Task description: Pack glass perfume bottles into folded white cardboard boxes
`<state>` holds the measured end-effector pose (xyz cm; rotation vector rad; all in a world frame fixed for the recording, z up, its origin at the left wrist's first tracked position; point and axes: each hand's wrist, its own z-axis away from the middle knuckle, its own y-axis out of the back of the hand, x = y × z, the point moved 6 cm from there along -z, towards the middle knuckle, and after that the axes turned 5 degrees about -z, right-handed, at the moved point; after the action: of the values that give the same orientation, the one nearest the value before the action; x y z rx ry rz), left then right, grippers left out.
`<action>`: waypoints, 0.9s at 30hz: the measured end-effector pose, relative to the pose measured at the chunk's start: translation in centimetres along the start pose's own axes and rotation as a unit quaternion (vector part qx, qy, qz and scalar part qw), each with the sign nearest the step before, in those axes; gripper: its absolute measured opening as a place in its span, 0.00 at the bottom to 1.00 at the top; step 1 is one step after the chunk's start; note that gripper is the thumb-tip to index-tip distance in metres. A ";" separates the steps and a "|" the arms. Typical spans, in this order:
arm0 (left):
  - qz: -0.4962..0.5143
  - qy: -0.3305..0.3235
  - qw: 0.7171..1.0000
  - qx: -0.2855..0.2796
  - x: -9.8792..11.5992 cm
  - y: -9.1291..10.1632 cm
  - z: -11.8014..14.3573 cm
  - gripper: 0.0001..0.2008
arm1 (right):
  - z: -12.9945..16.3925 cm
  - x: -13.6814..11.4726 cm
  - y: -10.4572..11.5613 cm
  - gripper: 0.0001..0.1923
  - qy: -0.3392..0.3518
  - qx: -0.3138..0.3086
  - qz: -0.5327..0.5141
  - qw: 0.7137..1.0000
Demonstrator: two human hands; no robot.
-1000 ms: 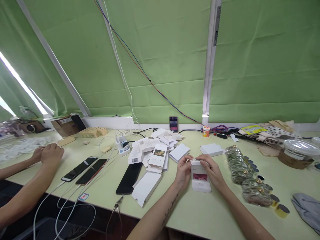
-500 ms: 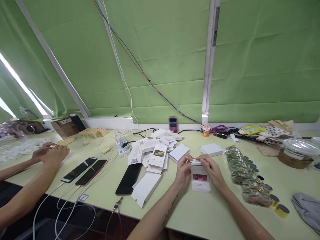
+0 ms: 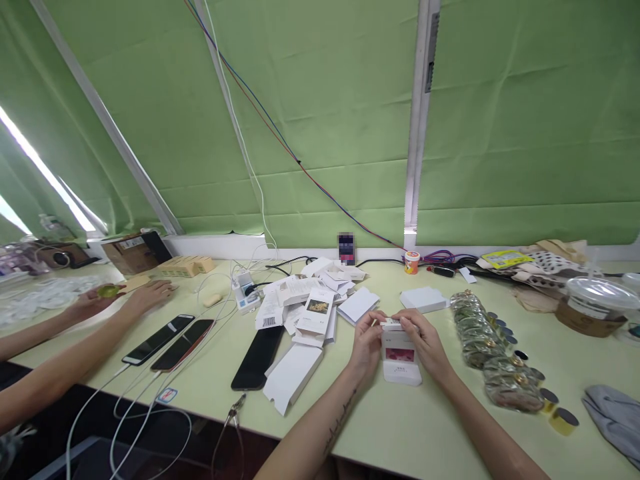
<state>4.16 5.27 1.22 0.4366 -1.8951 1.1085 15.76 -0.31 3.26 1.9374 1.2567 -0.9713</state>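
Change: the own hands sit on the box as they did a second ago; only the co-worker's hand (image 3: 150, 293) at far left has slid outward along the desk (image 3: 400, 427).
Left hand (image 3: 367, 343): fingers pinching the left top edge of the small white box (image 3: 399, 357).
Right hand (image 3: 425, 343): fingers pressed on the box's top flap.
Box place: upright on the desk, between both hands.
Counts: one box in hand; three phones (image 3: 257, 357) lying left; one heap of flat cartons (image 3: 310, 300); one row of bagged jars (image 3: 480, 333).

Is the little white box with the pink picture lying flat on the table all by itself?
No, both the left hand and right hand hold the white box upright.
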 end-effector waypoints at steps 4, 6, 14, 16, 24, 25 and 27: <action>0.003 -0.001 1.000 0.001 0.0 0.0 0.0 0.05 | 0.0 -0.1 0.0 0.13 0.003 -0.001 0.010 1.000; 0.003 0.000 1.000 0.002 0.0 0.0 0.1 0.05 | -0.1 -0.1 0.0 0.12 0.004 -0.002 0.012 1.000; -0.011 0.008 1.000 0.016 -0.1 0.0 0.0 0.08 | 0.0 -0.1 -0.1 0.12 0.010 -0.008 0.009 1.000; -0.020 0.011 1.000 0.022 -0.1 0.0 0.0 0.10 | 0.0 -0.1 -0.1 0.14 0.000 -0.005 -0.009 1.000; -0.028 0.007 0.999 0.030 0.1 -0.1 0.1 0.11 | 0.4 1.5 -0.2 0.17 -0.117 0.016 -0.133 0.984; -0.030 0.007 0.999 0.028 0.1 -0.2 0.1 0.10 | 0.4 1.6 -0.2 0.16 -0.120 0.019 -0.139 0.983; -0.035 0.004 0.999 0.027 0.1 -0.2 0.2 0.09 | 0.4 1.8 -0.1 0.15 -0.124 0.025 -0.147 0.981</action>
<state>4.14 5.01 1.42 0.5249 -1.8326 1.1159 16.05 0.26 1.50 1.6333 1.4036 -1.3589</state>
